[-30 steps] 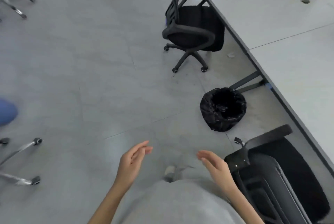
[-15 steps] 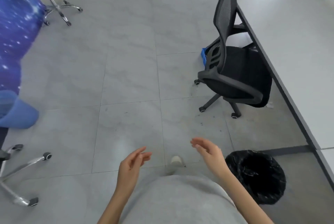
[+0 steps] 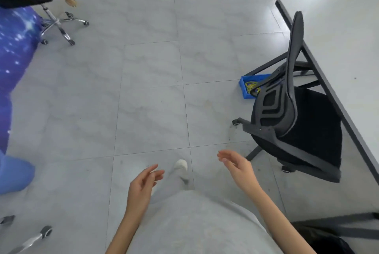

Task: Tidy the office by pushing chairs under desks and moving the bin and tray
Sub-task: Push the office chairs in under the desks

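The black mesh-backed swivel office chair stands on the grey tiled floor at the right, its seat partly tucked under the edge of the pale grey counter, its backrest leaning toward that edge and its castors out on the tiles. On wheels it should roll easily with a light shove, though it may swivel or veer if pushed off-centre; the stiff top rim of the backrest or the curved grey armrest looks like the soundest place to take hold, since the mesh itself would give. Just beyond the chair, a small blue plastic tray holding yellow rings lies on the floor, partly hidden by the backrest; it is probably light and rigid, best lifted level by its rims so nothing slides out. The bin's black liner shows only at the bottom right corner.

The right hand hangs near the chair's base, grip open, fingers relaxed and holding nothing. The left hand is likewise empty, fingers loosely curled. At the far left stands another chair's chrome star base.
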`<state>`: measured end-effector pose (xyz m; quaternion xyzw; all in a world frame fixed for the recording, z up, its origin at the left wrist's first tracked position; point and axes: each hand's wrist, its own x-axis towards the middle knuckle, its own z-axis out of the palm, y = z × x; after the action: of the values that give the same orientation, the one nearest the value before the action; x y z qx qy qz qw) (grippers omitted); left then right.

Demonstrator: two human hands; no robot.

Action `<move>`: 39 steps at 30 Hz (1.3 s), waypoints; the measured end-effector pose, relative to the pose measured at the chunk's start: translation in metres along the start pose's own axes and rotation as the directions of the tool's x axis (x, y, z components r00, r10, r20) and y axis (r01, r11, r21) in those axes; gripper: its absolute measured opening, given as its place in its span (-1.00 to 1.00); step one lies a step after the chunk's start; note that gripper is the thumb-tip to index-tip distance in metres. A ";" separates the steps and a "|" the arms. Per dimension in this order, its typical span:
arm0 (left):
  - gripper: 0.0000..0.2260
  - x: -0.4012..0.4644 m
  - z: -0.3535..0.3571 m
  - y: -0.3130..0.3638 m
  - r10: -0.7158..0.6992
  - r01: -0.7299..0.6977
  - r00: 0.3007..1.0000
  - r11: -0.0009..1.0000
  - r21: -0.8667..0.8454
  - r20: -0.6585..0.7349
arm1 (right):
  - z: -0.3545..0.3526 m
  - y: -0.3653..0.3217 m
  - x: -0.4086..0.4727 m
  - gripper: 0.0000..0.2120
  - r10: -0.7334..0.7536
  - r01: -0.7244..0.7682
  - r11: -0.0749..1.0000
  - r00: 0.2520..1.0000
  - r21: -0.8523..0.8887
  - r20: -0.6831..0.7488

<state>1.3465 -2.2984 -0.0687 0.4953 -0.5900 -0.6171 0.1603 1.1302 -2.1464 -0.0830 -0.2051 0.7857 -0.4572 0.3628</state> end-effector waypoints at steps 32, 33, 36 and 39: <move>-0.66 0.400 0.420 0.343 0.210 -0.950 -0.201 0.197 -0.243 0.957 | -0.206 -0.119 0.280 -0.55 0.292 -0.509 0.856 0.612 -0.084 -0.735; -0.64 0.407 0.437 0.347 0.180 -0.938 -0.330 0.048 -0.343 0.927 | -0.203 -0.115 0.284 -0.54 0.331 -0.566 0.820 0.597 -0.091 -0.731; -0.62 0.429 0.484 0.352 0.009 -0.781 -0.560 -0.339 -0.525 0.828 | -0.189 -0.108 0.293 -0.62 0.334 -0.654 0.755 0.447 -0.049 -0.830; -0.53 0.448 0.526 0.360 -0.148 -0.695 -0.580 -0.422 -0.582 0.801 | -0.178 -0.102 0.292 -0.67 0.316 -0.737 0.676 0.268 0.017 -0.910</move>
<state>0.5813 -2.4400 -0.0367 -0.5835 -0.8118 -0.0009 -0.0227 0.8034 -2.2865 -0.0495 0.2631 0.9509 -0.1630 0.0003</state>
